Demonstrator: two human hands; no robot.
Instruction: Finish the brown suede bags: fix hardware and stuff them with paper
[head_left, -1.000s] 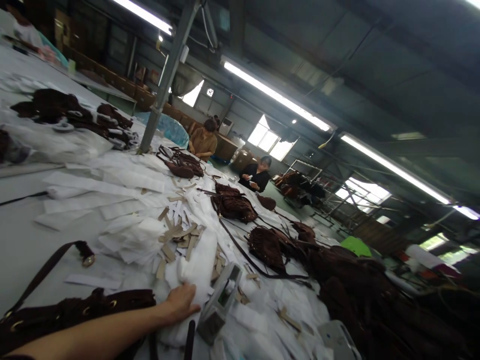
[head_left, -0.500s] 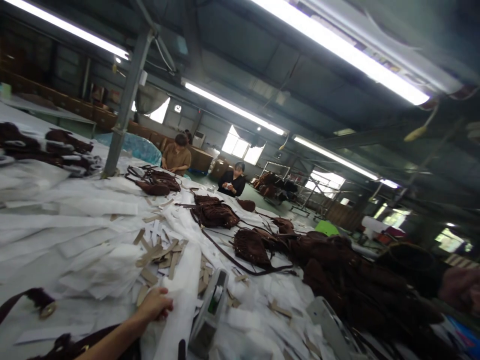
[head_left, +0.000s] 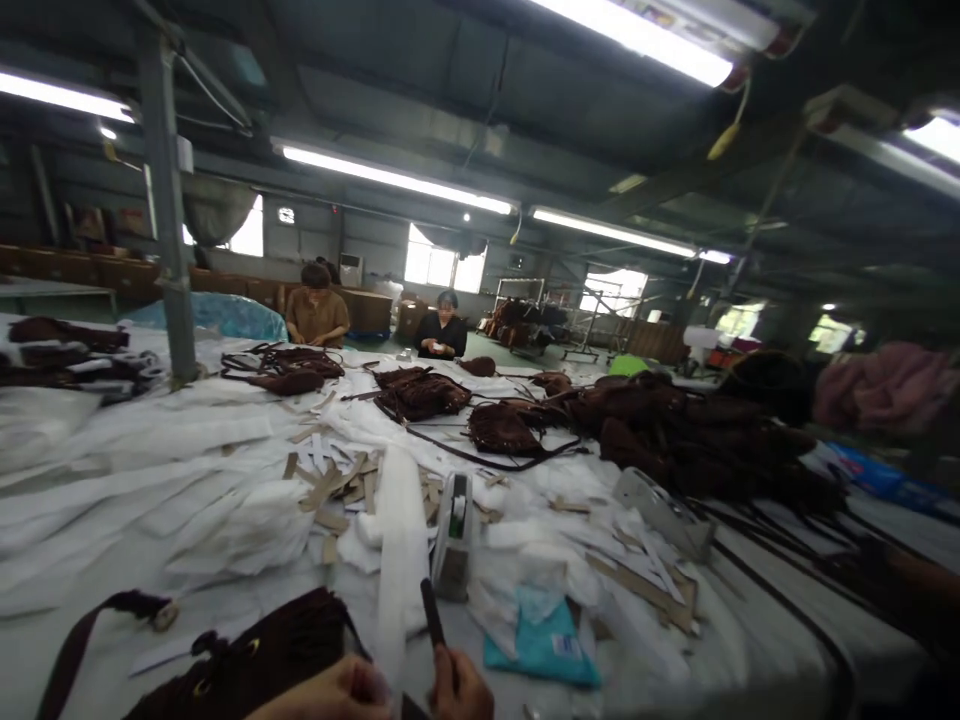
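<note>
A dark brown fringed bag [head_left: 277, 650] with brass-coloured eyelets lies close in front of me. My left hand [head_left: 337, 692] is over its right side, fingers curled closed beside the near end of a white padding strip [head_left: 401, 540]. What those fingers hold is hidden. Just to the right, my right hand [head_left: 461, 685] is closed round a dark brown strap [head_left: 431, 612], whose end sticks up past the fingers. Beyond it stands a grey tape dispenser [head_left: 454, 550]. A teal packet [head_left: 544, 640] lies right of my right hand.
White sheets and brown card strips [head_left: 349, 485] cover the middle of the table. More brown bags [head_left: 424, 392] lie farther back, with a big heap [head_left: 675, 430] at right. A second dispenser [head_left: 664, 510] stands before it. Two people [head_left: 442, 325] [head_left: 316, 305] work across the table, near a post [head_left: 174, 220].
My left hand has drawn back from beside the white strip to the bag. My right hand has come into view with the strap. The view has levelled and turned right.
</note>
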